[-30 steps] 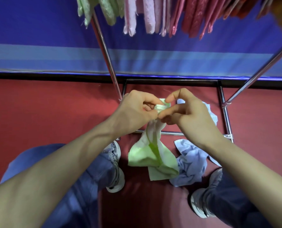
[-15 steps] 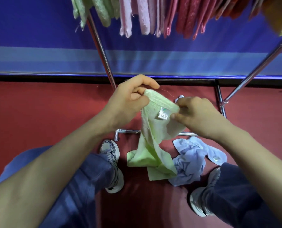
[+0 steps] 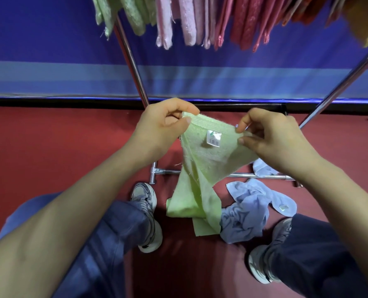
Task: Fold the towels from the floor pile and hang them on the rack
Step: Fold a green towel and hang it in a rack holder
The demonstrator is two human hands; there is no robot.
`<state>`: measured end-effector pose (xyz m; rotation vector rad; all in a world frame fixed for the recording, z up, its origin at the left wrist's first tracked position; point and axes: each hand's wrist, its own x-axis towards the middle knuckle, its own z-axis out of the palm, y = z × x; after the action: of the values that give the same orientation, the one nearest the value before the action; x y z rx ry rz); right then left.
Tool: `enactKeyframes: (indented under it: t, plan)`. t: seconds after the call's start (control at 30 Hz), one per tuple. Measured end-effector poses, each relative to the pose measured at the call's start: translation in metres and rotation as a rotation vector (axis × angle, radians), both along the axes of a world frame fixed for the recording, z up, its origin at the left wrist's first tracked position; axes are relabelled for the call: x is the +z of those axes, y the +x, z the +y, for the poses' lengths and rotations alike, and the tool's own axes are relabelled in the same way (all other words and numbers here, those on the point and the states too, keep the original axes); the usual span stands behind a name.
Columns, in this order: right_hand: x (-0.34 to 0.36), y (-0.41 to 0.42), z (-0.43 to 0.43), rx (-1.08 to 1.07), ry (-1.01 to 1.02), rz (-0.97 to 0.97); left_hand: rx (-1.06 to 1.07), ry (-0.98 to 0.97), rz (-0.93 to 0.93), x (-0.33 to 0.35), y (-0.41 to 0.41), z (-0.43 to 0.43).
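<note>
Seen from above, a person's left hand (image 3: 163,127) and right hand (image 3: 273,136) hold up a pale green terry towel (image 3: 202,168) with a nubby, slightly frayed weave. Each grip is clamped on the towel's top edge: the left pinches one corner between thumb and forefinger, and the right pinches the other end the same way. The edge is drawn fairly taut between them, and a small white sewn-in label (image 3: 213,137) faces up at its middle. Below the hands the cloth narrows into soft folds and hangs down to the dark red carpeted floor (image 3: 49,147), where its lower end lies creased between the person's grey sneakers (image 3: 146,203). Just beside it, touching, lies a crumpled light blue towel (image 3: 247,211). Behind are the shiny chrome tubes of a metal rack (image 3: 131,61), with fluffy green, pink and red folded towels (image 3: 187,20) hanging from its top against a blue wall. Half a second ago the hands were closer together and the edge sagged in a bunch; now they have moved apart, spreading it. A second ago both hands met on one bunched corner.
</note>
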<state>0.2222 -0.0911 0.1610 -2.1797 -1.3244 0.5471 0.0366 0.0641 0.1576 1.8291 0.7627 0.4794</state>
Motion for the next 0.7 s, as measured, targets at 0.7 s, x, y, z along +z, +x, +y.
enactKeyframes:
  t: [0.7]
  plan:
    - [0.0059, 0.0022, -0.0004, -0.058, 0.011, -0.029, -0.002, 0.297, 0.138, -0.0068, -0.0041, 0.0057]
